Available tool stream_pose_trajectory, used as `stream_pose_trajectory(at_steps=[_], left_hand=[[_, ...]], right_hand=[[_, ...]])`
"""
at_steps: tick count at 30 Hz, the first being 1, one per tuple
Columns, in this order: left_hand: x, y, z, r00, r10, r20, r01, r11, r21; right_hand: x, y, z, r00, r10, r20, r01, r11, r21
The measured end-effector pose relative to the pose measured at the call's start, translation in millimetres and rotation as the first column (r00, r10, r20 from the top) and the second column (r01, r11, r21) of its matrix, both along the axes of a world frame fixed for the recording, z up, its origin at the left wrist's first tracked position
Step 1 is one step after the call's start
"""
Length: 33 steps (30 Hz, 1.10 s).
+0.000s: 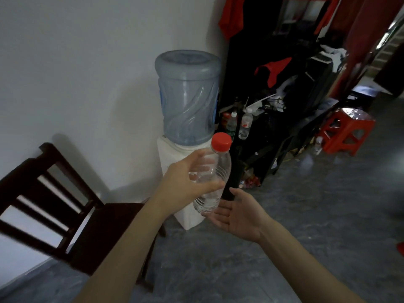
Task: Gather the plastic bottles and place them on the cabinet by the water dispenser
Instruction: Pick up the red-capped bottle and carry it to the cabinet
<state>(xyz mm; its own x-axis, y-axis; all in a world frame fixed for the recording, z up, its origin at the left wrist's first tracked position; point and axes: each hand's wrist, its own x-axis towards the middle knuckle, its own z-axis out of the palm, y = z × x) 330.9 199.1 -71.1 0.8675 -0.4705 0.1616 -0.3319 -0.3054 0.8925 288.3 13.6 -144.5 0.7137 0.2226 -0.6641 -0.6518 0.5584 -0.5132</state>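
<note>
My left hand (185, 178) grips a clear plastic bottle (215, 182) with a red cap around its middle, holding it tilted in front of the water dispenser (188, 101). My right hand (238, 213) is open, palm up, just under and to the right of the bottle's base. Two clear bottles with white caps (232, 123) (246, 123) stand on the dark cabinet (269, 136) right of the dispenser. Another small bottle (318, 145) stands on the floor by a red stool.
A dark wooden chair (54, 197) stands at the left against the white wall. A red plastic stool (345, 132) sits on the grey floor at the right. Red and white clothes lie on the dark shelving (284, 68). Litter lies at the cabinet's foot (249, 180).
</note>
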Motion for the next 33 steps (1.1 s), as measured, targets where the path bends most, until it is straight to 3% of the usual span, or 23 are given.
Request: stream_pose_trajectory(at_steps=[12, 26, 33], left_hand=[[147, -77, -29, 0.995, -0.087, -0.057, 0.089, 0.996, 0.032], [344, -256, -57, 0.994, -0.103, -0.04, 0.11, 0.964, 0.241], [404, -323, -87, 0.984, -0.159, -0.079, 0.176, 0.93, 0.321]], right_hand=[[121, -72, -27, 0.987, -0.149, -0.068, 0.151, 0.988, 0.032], [311, -245, -70, 0.956, -0.24, -0.167, 0.257, 0.962, 0.089], [373, -306, -110, 0.908, -0.312, -0.28, 0.349, 0.932, 0.093]])
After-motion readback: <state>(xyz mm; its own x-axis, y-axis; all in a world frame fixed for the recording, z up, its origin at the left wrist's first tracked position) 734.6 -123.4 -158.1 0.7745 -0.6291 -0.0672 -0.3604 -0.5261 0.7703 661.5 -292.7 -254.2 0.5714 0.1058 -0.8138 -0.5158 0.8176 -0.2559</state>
